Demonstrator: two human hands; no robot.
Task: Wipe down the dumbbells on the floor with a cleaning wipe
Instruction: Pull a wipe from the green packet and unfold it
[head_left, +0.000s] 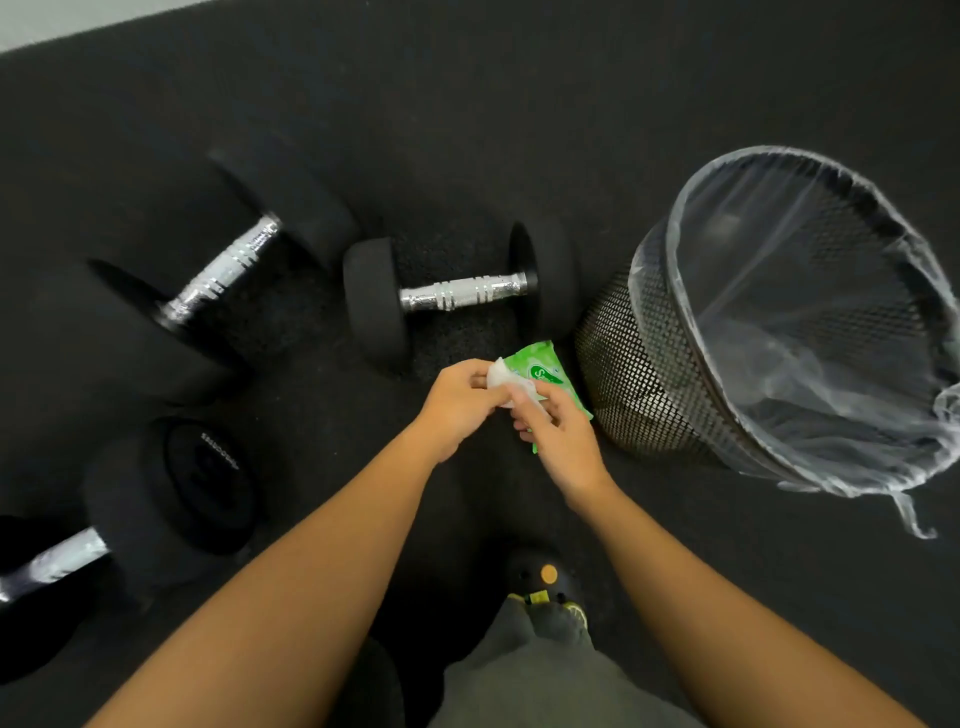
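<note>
Head view, looking down at a black rubber floor (467, 104); both hands meet just below frame centre.

Left hand (457, 405): thumb and fingertips pinch a white cleaning wipe (506, 382) at the mouth of a green wipe pack (540, 366).

Right hand (563, 441): fingers curled round the near end of the pack, thumb lying against the wipe.

Three dumbbells with black heads and knurled chrome handles lie on the floor, none touched by either hand. The nearest dumbbell (460, 293) sits at 12 o'clock from the hands, close to them, its handle running 9 to 3. The second dumbbell (223, 275) lies at 10 o'clock, handle slanting 7 to 1. The third dumbbell (171, 493) lies at 8 o'clock, cut by the left frame edge; the lettering on its end face is too faint to read.

At 3 o'clock, just beside the pack, stands a black mesh bin (639, 374) lined with a clear bag (810, 322). At 6 o'clock, a dark shoe (545, 577) shows on the floor.
</note>
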